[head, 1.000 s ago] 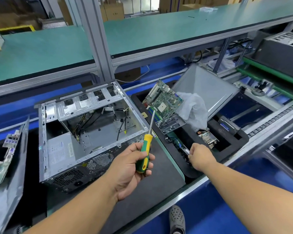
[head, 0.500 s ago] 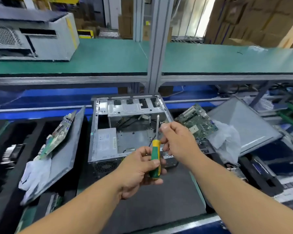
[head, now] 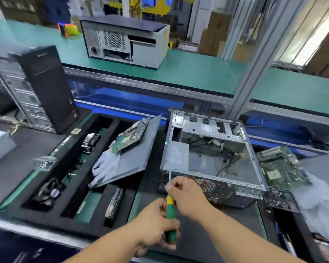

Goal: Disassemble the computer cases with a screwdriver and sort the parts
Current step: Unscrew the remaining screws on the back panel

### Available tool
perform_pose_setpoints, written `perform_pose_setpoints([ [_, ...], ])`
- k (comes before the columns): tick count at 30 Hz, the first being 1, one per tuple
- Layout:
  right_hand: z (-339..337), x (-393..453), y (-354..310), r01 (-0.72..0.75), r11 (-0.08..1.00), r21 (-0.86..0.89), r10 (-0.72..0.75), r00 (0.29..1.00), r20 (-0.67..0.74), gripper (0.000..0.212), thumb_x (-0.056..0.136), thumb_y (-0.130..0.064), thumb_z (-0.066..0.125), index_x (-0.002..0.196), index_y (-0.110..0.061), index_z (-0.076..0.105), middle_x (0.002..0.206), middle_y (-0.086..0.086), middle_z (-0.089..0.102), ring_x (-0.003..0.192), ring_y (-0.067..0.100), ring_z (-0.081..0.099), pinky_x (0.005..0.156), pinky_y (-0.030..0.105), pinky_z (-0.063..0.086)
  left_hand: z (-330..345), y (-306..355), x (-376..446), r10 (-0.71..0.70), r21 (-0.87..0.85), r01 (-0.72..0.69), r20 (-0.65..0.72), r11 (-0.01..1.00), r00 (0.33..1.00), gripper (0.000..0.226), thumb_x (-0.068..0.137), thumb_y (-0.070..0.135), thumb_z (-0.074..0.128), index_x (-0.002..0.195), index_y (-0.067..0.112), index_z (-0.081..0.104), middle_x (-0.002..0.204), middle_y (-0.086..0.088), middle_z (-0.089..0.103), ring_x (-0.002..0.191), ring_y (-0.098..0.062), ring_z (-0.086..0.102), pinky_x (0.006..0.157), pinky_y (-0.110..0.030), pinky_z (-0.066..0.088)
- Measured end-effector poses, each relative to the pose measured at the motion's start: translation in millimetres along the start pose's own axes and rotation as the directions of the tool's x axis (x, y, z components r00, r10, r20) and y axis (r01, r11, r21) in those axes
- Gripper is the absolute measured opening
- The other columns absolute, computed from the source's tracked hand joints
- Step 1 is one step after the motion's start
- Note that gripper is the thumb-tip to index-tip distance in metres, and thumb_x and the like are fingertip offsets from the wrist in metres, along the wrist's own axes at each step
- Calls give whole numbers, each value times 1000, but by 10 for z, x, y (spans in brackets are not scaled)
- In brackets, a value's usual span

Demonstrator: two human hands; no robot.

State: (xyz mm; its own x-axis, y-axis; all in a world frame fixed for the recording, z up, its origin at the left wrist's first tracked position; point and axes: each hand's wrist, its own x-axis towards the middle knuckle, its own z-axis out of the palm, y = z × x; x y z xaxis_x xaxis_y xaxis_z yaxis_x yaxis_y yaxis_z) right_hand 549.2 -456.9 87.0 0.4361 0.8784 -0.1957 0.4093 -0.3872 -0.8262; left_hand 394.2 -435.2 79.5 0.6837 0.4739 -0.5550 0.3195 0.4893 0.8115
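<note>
now the left hand grips the screwdriver handle, right hand pinching its shaft; a slip could jab the near open case.

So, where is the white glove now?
In the head view, the white glove lies left of centre on the tilted grey panel, just below a circuit board.
</note>
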Motion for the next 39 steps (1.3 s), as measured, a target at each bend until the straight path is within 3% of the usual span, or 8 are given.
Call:
perform_pose_setpoints([
  [4, 163, 40, -20, -67, 995, 69, 60, 994, 95, 5, 93, -12, 67, 94, -16, 69, 79, 16, 71, 68, 17, 63, 76, 43, 57, -73, -111, -70, -53, -3, 53, -98, 999, 994, 41, 94, 3, 72, 120, 1, 40, 90, -16, 65, 75, -32, 69, 62, -52, 62],
  [8, 196, 104, -30, -146, 979, 145, 133, 986, 96, 6, 94, -14, 67, 98, -17, 71, 78, 8, 74, 58, 5, 62, 58, 23, 52, -48, -94, -113, -51, -1, 52, -187, 999, 981, 34, 95, 11, 72, 116, 5, 46, 85, -11, 69, 71, -29, 70, 55, -39, 58],
  [12, 168, 120, -20, -193, 956, 223, 171, 979, 112, 9, 96, -12, 64, 101, -13, 71, 85, 13, 73, 61, 9, 61, 53, 19, 47, 14, -60, -134, -29, 7, 32, -258, 999, 966, 29, 97, 14, 70, 115, 7, 49, 85, -12, 69, 67, -25, 67, 50, -33, 52],
  [16, 121, 114, -30, -219, 938, 267, 184, 971, 151, 10, 99, -10, 61, 103, -9, 70, 89, 8, 71, 52, 2, 59, 45, 15, 43, 76, -28, -170, -21, 35, 34, -312, 999, 950, 27, 97, 15, 70, 113, 10, 50, 90, -13, 67, 66, -23, 66, 49, -31, 50],
  [23, 82, 88, -40, -252, 916, 312, 185, 956, 229, 12, 100, -9, 57, 105, -11, 68, 82, 13, 73, 53, 5, 60, 44, 19, 43, 189, -88, -170, -31, 27, 44, -373, 999, 927, 26, 94, 17, 73, 110, 14, 52, 93, -14, 67, 64, -23, 68, 51, -32, 51],
  [27, 52, 121, -41, -272, 906, 325, 195, 948, 250, 11, 101, -12, 57, 105, -13, 68, 76, 6, 74, 57, 12, 58, 48, 24, 40, 197, -60, -161, -11, 50, 34, -401, 998, 916, 26, 94, 20, 74, 109, 13, 54, 97, -17, 67, 66, -23, 68, 52, -31, 51],
  [39, 78, 169, -21, -301, 889, 345, 207, 936, 285, 13, 101, -14, 58, 106, -16, 70, 85, 9, 78, 63, 12, 61, 53, 24, 47, 189, -73, -194, 5, 84, 38, -460, 996, 888, 26, 92, 23, 76, 106, 15, 56, 98, -18, 69, 66, -23, 69, 51, -31, 50],
])
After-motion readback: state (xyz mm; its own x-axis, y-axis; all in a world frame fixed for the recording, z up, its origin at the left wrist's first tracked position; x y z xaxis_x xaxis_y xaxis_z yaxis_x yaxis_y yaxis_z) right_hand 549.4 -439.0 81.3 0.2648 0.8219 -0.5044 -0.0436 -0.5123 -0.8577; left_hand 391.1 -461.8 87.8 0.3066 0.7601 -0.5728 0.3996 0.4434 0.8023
